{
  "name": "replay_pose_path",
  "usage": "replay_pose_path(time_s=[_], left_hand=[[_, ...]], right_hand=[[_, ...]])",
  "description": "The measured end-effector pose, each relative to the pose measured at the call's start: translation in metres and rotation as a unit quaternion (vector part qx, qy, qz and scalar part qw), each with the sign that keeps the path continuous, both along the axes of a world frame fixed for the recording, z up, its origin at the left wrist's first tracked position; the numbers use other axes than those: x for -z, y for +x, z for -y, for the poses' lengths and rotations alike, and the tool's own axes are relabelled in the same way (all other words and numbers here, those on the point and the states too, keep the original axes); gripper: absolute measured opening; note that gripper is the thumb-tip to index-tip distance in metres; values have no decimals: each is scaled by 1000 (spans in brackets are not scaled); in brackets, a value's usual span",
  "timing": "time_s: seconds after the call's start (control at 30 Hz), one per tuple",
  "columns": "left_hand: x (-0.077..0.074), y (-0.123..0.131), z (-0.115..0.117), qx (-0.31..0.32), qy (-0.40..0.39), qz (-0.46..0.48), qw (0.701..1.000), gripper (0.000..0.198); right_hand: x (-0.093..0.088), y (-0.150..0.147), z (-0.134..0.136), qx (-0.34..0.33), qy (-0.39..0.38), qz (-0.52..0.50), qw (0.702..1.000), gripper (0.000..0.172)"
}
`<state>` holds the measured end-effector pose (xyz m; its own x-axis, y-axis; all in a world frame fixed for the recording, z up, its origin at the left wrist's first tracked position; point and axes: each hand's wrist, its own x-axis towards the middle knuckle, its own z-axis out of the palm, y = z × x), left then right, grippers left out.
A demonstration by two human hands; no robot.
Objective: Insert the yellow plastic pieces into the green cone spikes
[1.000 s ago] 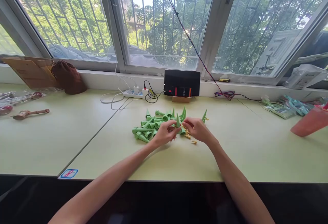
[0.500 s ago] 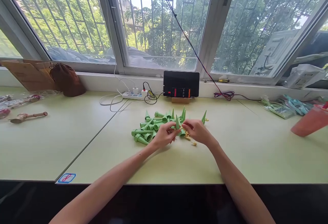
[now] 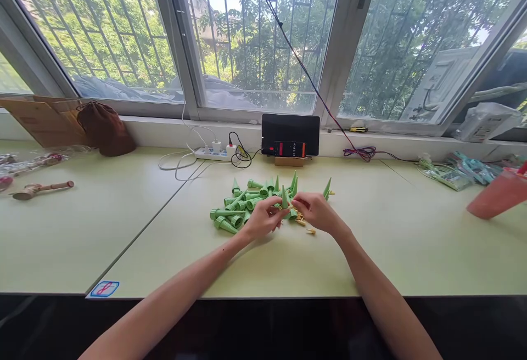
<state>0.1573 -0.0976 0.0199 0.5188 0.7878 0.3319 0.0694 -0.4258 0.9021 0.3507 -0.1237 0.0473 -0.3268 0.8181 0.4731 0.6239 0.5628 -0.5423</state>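
Note:
My left hand (image 3: 267,217) is closed around a green plastic plant-watering spike (image 3: 284,197), which points upward. Close against its right side, my right hand (image 3: 315,209) pinches with thumb and forefinger; whatever lies between those fingertips is too small to make out. A heap of similar green spikes (image 3: 239,203) lies on the table to the left of and behind my hands. Small yellow pieces (image 3: 302,221) are scattered below and between the hands, one yellow piece (image 3: 311,231) apart from the rest. Another green spike (image 3: 328,187) stands upright behind my right hand.
A dark tablet with a phone (image 3: 290,135) stands behind the heap. A power strip (image 3: 218,152) with cables is left of it. A wooden mallet (image 3: 43,189) and brown bag (image 3: 107,129) are at left. A red cup (image 3: 496,192) tilts at right, near plastic packets (image 3: 450,170).
Both hands stay nearly in place with the spike between them. The view has shifted very slightly; nothing else visibly moves.

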Motion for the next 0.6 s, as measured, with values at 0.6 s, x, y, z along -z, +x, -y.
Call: replay_pose_path(time_s=[0.6], left_hand=[[-4, 0, 3, 1, -13, -2, 1000, 30]], right_hand=[[1, 0, 1, 0, -4, 6, 1000, 26]])
